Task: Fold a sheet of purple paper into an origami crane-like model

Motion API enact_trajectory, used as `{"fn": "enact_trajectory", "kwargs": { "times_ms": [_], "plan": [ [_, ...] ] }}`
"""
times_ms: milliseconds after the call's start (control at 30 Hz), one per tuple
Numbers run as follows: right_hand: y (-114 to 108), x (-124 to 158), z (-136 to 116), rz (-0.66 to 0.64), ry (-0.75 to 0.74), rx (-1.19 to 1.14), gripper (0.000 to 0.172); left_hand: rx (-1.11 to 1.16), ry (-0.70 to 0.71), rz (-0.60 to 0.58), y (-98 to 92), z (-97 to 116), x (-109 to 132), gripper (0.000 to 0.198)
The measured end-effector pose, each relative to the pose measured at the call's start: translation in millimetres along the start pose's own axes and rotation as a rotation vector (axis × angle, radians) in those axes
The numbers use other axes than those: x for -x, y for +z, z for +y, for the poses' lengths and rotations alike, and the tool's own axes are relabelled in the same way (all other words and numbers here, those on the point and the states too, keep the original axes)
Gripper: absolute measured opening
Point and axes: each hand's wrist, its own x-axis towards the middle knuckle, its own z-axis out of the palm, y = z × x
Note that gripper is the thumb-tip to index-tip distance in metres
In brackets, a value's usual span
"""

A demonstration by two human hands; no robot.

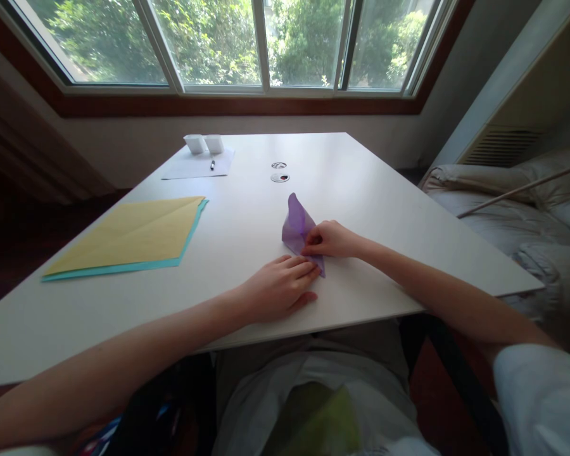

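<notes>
Left hand (pixel 285 288) is lying flat, fingers resting over the near end of the folded purple paper (pixel 293 225); right hand (pixel 335 239) is pinching its right side, fingers narrow. Paper is sitting near the white tabletop's (pixel 384 202) front edge. Room is stretching left to the yellow sheet (pixel 128 231), right to the slanting side edge.

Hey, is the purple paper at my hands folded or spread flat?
Folded: the purple paper shows overlapping layers and narrows to a point by the left hand, while the right hand pinches it.
</notes>
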Motion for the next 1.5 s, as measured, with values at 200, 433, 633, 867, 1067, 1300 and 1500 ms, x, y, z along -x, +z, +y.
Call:
{"fn": "enact_trajectory", "kwargs": {
  "times_ms": [200, 433, 633, 867, 1067, 1300, 1500],
  "plan": [
    [0.4, 0.6, -1.3, 0.001, 0.010, -0.009, 0.023, -0.018, 0.009, 0.000, 0.7, 1.4, 0.6, 0.037],
    [2.6, 0.0, 1.5, 0.009, -0.002, 0.033, 0.023, -0.050, -0.014, -0.010, 0.5, 5.1, 0.8, 0.039],
    [3.2, -0.4, 2.9, 0.013, -0.015, 0.013, 0.022, -0.074, -0.016, -0.001, 0.1, 4.8, 1.0, 0.040],
    [0.8, 0.9, 0.7, 0.004, -0.002, 0.041, 0.021, -0.078, -0.009, 0.020, 0.3, 3.6, 1.2, 0.039],
    [2.9, 0.7, 1.0, 0.025, -0.003, 0.032, 0.019, -0.068, -0.015, 0.000, 0.7, 3.4, 1.2, 0.039],
    [1.7, 1.5, -0.9, 0.020, 0.001, 0.036, 0.019, -0.066, -0.019, -0.013, 2.6, 2.8, 1.8, 0.039],
    [1.2, 0.7, -4.0, 0.054, 0.030, 0.015, 0.016, -0.036, -0.023, -0.043, 1.0, 3.8, 2.5, 0.041]
  ]
}}
